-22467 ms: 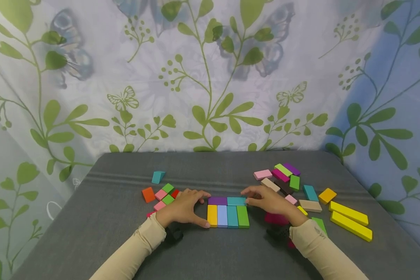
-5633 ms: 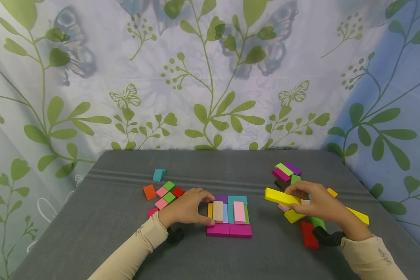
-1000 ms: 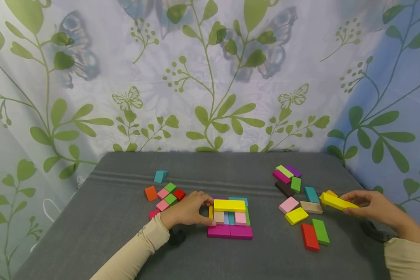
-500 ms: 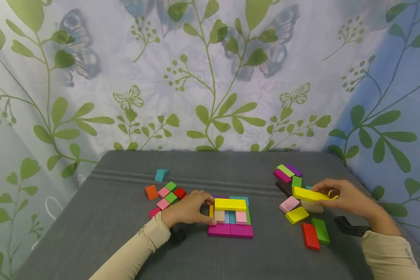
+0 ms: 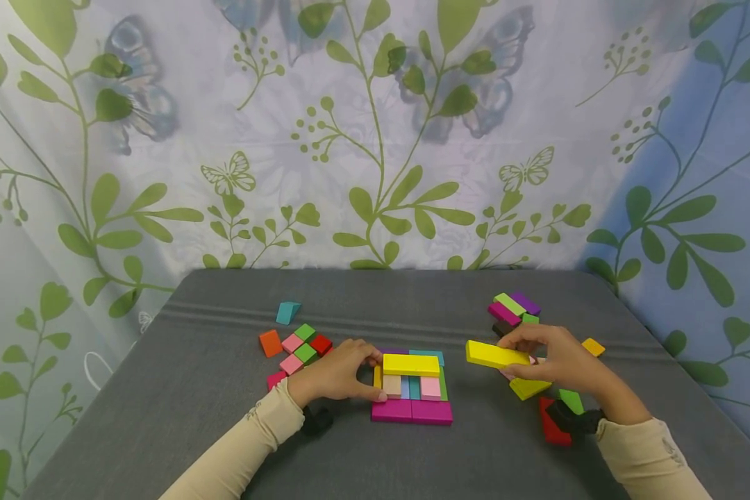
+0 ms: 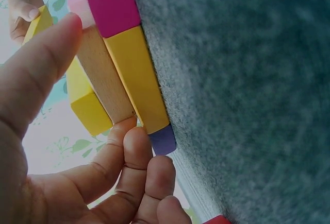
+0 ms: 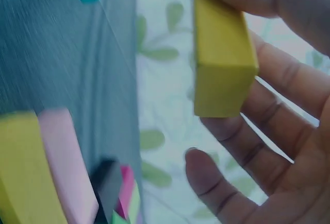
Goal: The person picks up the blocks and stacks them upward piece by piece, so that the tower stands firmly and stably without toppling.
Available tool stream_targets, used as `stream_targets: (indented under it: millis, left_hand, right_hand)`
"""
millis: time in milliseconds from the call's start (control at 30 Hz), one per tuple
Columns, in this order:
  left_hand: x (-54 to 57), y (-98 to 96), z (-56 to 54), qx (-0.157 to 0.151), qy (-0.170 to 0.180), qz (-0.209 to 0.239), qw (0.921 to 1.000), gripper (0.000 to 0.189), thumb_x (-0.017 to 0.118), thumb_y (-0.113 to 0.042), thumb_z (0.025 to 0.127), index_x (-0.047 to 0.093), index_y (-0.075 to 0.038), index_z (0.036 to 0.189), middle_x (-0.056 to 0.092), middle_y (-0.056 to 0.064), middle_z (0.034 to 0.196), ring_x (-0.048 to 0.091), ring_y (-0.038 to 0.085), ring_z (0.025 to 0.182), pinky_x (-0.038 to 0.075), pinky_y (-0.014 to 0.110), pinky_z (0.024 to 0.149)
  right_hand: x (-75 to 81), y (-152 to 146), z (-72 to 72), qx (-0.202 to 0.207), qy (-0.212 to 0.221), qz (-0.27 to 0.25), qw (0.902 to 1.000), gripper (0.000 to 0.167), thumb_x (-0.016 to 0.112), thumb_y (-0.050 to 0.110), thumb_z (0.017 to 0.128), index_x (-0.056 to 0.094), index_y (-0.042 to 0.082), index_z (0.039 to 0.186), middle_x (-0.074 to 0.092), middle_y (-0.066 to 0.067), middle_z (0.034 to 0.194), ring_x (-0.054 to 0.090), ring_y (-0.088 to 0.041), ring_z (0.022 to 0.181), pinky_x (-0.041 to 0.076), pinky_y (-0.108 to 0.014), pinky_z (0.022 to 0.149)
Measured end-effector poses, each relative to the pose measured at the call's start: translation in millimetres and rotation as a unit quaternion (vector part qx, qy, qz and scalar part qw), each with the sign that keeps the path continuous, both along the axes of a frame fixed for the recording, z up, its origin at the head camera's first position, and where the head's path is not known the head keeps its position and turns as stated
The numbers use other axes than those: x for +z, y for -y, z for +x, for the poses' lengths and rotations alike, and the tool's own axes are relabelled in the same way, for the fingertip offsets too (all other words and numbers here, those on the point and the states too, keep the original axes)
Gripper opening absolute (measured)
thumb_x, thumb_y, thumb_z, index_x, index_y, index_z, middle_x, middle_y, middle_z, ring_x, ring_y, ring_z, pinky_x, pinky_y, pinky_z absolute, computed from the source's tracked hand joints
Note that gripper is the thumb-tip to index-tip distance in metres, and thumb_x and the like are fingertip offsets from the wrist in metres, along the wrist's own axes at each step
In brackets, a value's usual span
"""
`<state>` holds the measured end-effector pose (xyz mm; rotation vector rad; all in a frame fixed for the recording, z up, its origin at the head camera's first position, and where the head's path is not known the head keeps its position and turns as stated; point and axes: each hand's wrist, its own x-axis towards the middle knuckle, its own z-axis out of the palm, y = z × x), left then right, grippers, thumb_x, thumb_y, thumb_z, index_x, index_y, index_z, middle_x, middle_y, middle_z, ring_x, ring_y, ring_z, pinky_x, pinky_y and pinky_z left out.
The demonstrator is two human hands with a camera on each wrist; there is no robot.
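No words, numbers or labels can be read anywhere here

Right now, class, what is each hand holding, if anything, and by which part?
The right hand holds a long yellow block near its right end, in the head view. The left hand is at the wooden block; whether it grips cannot be told.

Cream cloth covers both arms, the left sleeve [image 5: 234, 444] and right sleeve [image 5: 653, 458] each bearing a small darker motif [image 5: 673, 451] (too tiny to make out), with a black device [image 5: 573, 419] at each wrist.
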<state>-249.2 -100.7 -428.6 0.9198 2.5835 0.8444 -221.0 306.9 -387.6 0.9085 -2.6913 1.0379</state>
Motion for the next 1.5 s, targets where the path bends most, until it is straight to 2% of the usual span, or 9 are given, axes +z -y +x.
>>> stream_targets:
  millis: [133,267,533,700,967,1300,1500]
  left_hand:
    - [-0.6,0.1,-0.4,-0.001,0.001,-0.001,1.0000,0.057,0.091,-0.033,0.090,0.067,-0.002,0.132,0.063,0.003,0.115,0.053,0.025,0.115,0.053,0.042,0.099]
    - [-1.5,-0.3,-1.2,-0.003,0.000,-0.001,1.0000,0.058,0.090,-0.034,0.090,0.067,-0.002,0.133,0.063,0.002,0.116,0.053,0.025,0.115,0.053,0.042,0.099]
    - [-1.2,-1.1,-1.6,-0.006,0.001,0.002,1.0000,0.057,0.090,-0.034,0.090,0.067,-0.002,0.132,0.062,0.001,0.114,0.052,0.025,0.116,0.052,0.042,0.100]
    - [-0.8,-0.7,-1.2,-0.008,0.001,0.006,1.0000,0.058,0.090,-0.034,0.090,0.067,-0.002,0.132,0.063,0.002,0.115,0.053,0.026,0.116,0.052,0.042,0.100]
    - [-2.9,0.1,-2.5,-0.005,0.002,0.004,1.0000,0.060,0.091,-0.036,0.089,0.066,-0.003,0.132,0.063,0.002,0.115,0.053,0.026,0.116,0.052,0.043,0.101]
    - [-2.4,0.5,-3.6,-0.010,-0.009,-0.002,0.9999,0.065,0.094,-0.038,0.086,0.066,-0.002,0.133,0.063,0.003,0.116,0.054,0.026,0.117,0.052,0.042,0.103]
    - [-2.3,1.0,-3.9,-0.009,-0.006,-0.004,0.9999,0.067,0.094,-0.038,0.085,0.065,-0.002,0.133,0.063,0.003,0.117,0.053,0.026,0.117,0.052,0.042,0.104]
  right_hand:
    - [-9.9,19.6,-0.3,0.031,-0.028,-0.010,0.9991,0.032,0.093,0.006,0.083,0.079,0.015,0.111,0.076,0.007,0.103,0.064,-0.007,0.086,0.058,-0.029,0.076]
    - [-18.7,37.0,0.5,0.047,-0.033,-0.021,0.9981,0.031,0.093,0.008,0.084,0.079,0.016,0.110,0.076,0.006,0.103,0.066,-0.007,0.087,0.060,-0.030,0.076]
    - [-30.6,68.6,8.5,0.046,-0.035,-0.004,0.9983,0.030,0.095,0.013,0.084,0.079,0.014,0.110,0.076,0.006,0.103,0.065,-0.005,0.088,0.061,-0.032,0.079]
    - [-30.2,88.8,16.4,0.033,-0.019,0.027,0.9989,0.031,0.096,0.018,0.084,0.080,0.013,0.110,0.074,0.008,0.102,0.064,-0.004,0.088,0.061,-0.031,0.081]
    - [-27.7,114.0,24.5,0.014,-0.072,0.100,0.9922,0.031,0.095,0.021,0.085,0.082,0.015,0.112,0.073,0.007,0.103,0.063,-0.008,0.088,0.061,-0.031,0.077]
    - [-30.1,126.4,24.3,0.032,-0.105,0.089,0.9900,0.029,0.097,0.018,0.082,0.083,0.011,0.107,0.065,0.004,0.096,0.061,-0.007,0.081,0.060,-0.026,0.073]
    - [-32.2,130.3,22.1,0.037,-0.137,0.100,0.9848,0.028,0.099,0.017,0.080,0.084,0.010,0.102,0.066,0.004,0.092,0.061,-0.008,0.081,0.060,-0.026,0.073]
